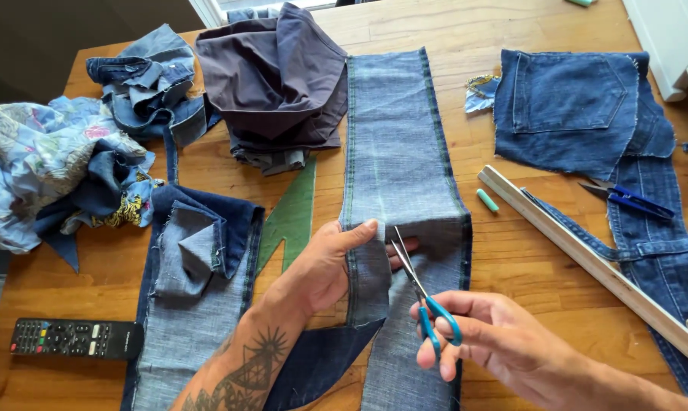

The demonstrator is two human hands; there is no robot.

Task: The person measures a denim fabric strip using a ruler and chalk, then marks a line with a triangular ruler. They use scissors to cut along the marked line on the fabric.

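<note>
A long strip of grey-blue denim [393,129] lies along the middle of the wooden table [526,251]. My left hand [325,262] grips the strip's left edge, thumb on top and fingers under the cloth. My right hand [481,335] holds blue-handled scissors [424,293]. Their blades point up and away, open over a cut in the strip, just right of my left thumb.
Left of the strip lie a green triangular ruler [290,217], folded dark denim [195,251], a black remote [76,338] and heaps of cloth [271,80]. To the right are a green chalk piece [487,200], a wooden ruler [587,259], small blue snips [625,198] and a denim pocket panel [568,106].
</note>
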